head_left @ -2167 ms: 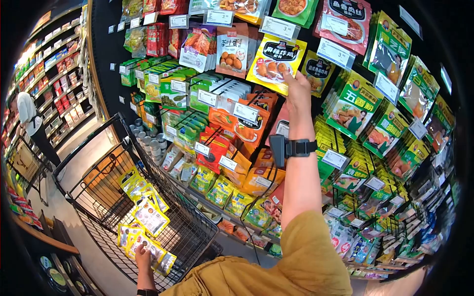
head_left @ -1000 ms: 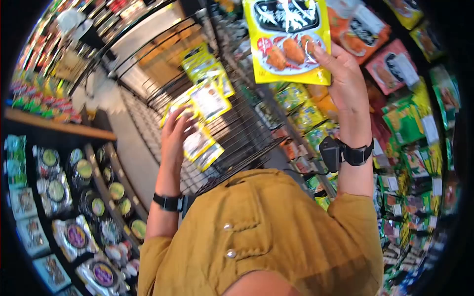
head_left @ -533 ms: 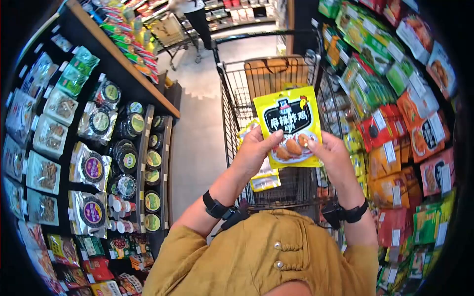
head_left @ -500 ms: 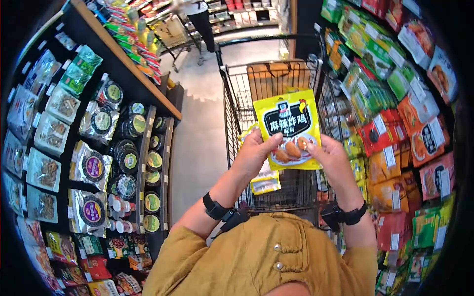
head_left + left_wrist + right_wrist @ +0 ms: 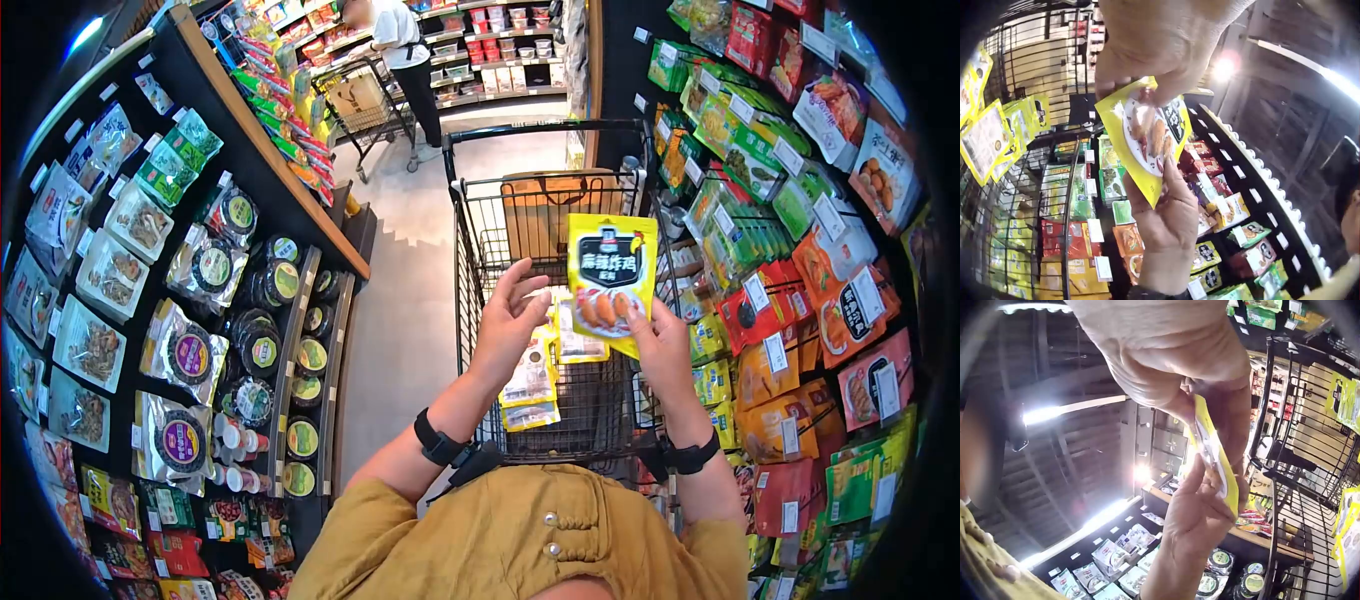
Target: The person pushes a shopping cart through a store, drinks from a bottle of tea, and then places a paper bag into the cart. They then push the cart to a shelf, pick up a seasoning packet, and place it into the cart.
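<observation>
A yellow packet with a fried chicken picture is upright above the cart, its lower right corner pinched by my right hand. Just left of it, my left hand is raised with spread, slightly bent fingers, apart from the packet in the head view. The left wrist view shows the packet between my left hand and right hand. In the right wrist view, the packet is seen nearly edge-on. Several yellow-edged packets lie in the cart below.
The black wire cart has a brown box at its far end. Hanging packets line the right side; shelves of bagged goods stand left. A person with another cart is farther up the aisle.
From the shelf, the packet came over the cart and into both hands. Since half a second ago, my left hand has let go and moved slightly left; my right hand still holds it.
</observation>
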A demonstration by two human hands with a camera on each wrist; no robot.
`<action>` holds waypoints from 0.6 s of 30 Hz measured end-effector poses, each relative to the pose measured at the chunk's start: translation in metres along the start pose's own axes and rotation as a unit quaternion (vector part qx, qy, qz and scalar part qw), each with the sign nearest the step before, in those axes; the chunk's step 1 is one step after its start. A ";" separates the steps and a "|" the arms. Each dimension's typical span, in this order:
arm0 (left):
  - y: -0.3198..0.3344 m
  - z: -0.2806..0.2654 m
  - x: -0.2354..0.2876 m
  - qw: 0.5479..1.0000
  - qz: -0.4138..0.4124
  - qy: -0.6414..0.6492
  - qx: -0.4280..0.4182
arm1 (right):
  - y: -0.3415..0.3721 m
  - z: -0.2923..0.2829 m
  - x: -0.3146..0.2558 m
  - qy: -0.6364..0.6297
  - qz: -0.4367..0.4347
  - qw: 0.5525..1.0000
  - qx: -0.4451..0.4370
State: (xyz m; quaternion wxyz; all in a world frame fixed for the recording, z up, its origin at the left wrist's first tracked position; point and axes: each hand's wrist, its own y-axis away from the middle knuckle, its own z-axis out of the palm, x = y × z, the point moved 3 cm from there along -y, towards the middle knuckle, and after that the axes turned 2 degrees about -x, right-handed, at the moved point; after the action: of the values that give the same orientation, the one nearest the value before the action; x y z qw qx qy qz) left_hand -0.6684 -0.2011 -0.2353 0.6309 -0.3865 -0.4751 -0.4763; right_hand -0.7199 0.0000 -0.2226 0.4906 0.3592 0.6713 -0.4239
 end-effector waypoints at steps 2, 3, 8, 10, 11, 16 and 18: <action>0.000 0.012 0.002 0.995 0.037 -0.079 -0.053 | 0.001 -0.004 -0.010 0.087 -0.026 0.996 0.025; 0.003 0.025 0.009 0.988 0.053 -0.119 -0.082 | 0.002 -0.003 -0.018 0.172 -0.048 0.983 0.047; -0.005 0.057 -0.008 0.988 0.074 -0.041 -0.127 | 0.005 0.028 -0.022 0.313 -0.154 0.936 -0.035; -0.006 0.055 -0.001 0.992 0.038 0.001 -0.118 | 0.006 0.035 -0.027 0.321 -0.190 0.927 -0.036; -0.006 0.054 0.000 0.993 -0.001 0.043 -0.107 | 0.007 0.040 -0.030 0.328 -0.223 0.917 -0.040; -0.009 0.032 -0.014 0.985 -0.077 0.154 -0.013 | 0.011 0.039 -0.030 0.345 -0.220 0.909 -0.077; -0.005 0.025 -0.006 0.985 -0.072 0.156 -0.015 | 0.004 0.023 -0.028 0.254 -0.152 0.953 -0.071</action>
State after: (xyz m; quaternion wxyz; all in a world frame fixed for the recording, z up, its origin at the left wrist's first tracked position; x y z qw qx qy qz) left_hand -0.6796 -0.1774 -0.2344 0.6553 -0.2817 -0.3904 -0.5821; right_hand -0.7013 -0.0214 -0.2003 0.2582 0.3128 0.8486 -0.3395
